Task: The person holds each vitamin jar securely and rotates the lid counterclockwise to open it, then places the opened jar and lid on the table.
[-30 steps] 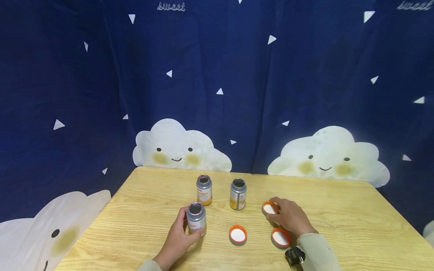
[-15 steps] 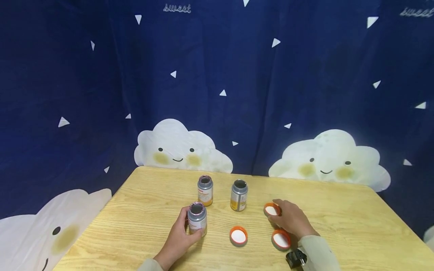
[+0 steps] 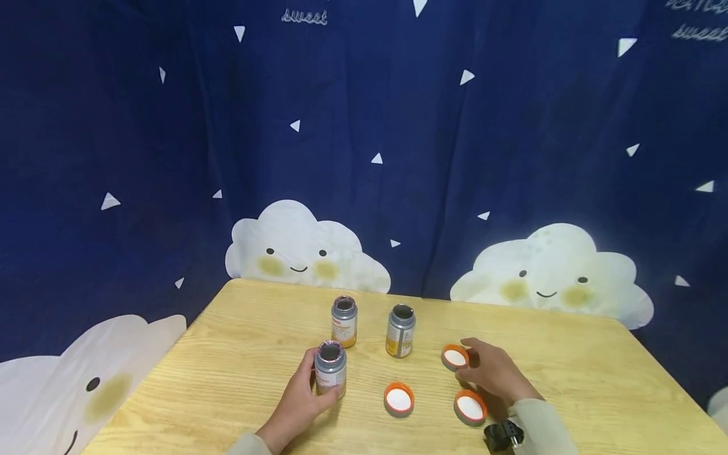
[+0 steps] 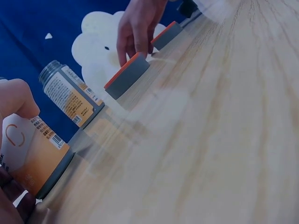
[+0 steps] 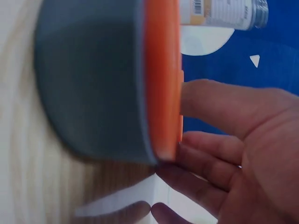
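My left hand (image 3: 298,398) grips an open-mouthed grey jar (image 3: 330,374) with a white and orange label, upright on the table. In the left wrist view, my curled finger (image 4: 21,98) lies against the label. My right hand (image 3: 496,370) is beside an upturned lid (image 3: 455,357), grey outside with an orange rim and white inside; thumb and index finger are spread at its right edge. Nearer to me lies a second upturned lid (image 3: 470,407), which fills much of the right wrist view. A third upturned lid (image 3: 399,399) lies between the two hands.
Behind the held jar stand two more open jars, one at the left (image 3: 344,322) and one at the right (image 3: 400,332). A black device (image 3: 503,436) is at my right wrist. The wooden table (image 3: 603,373) ends at a blue curtain (image 3: 421,126) with clouds.
My right hand's fingers have spread and drawn slightly right from the far lid, which they were holding. The left hand keeps its hold on the jar. The head view has shifted a little.
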{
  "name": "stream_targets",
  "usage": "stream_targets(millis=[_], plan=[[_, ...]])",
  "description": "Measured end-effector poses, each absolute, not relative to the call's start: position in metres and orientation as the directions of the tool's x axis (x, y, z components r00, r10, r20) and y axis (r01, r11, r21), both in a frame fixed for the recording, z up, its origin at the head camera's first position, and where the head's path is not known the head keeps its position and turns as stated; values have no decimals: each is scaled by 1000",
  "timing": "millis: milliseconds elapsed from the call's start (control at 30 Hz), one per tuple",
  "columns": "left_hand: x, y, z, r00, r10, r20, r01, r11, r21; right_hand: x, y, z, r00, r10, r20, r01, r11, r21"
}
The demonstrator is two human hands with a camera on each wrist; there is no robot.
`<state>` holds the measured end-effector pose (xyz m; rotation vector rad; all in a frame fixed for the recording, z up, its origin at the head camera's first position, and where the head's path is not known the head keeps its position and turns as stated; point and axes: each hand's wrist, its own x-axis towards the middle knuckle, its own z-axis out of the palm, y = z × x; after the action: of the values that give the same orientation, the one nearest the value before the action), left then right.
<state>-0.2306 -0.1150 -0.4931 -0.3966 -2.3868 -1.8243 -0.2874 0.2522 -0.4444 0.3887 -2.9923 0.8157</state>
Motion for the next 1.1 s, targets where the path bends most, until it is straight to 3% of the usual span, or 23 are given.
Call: stream_targets(millis=[200,500,1100], plan=[[-231,-113,-492,-958,133,255,280,231,932,-288,266,-445,-964,-265,19,-220,757,-615],[-230,-116,-493,-961,119,251,272,233,934,-298,298,-464,-910,-416,-4,-206,459,-864],[-229,-114,-493,-966,97,238,254,221,942,-300,307,-475,-938,-345,-17,-127,392,-911]])
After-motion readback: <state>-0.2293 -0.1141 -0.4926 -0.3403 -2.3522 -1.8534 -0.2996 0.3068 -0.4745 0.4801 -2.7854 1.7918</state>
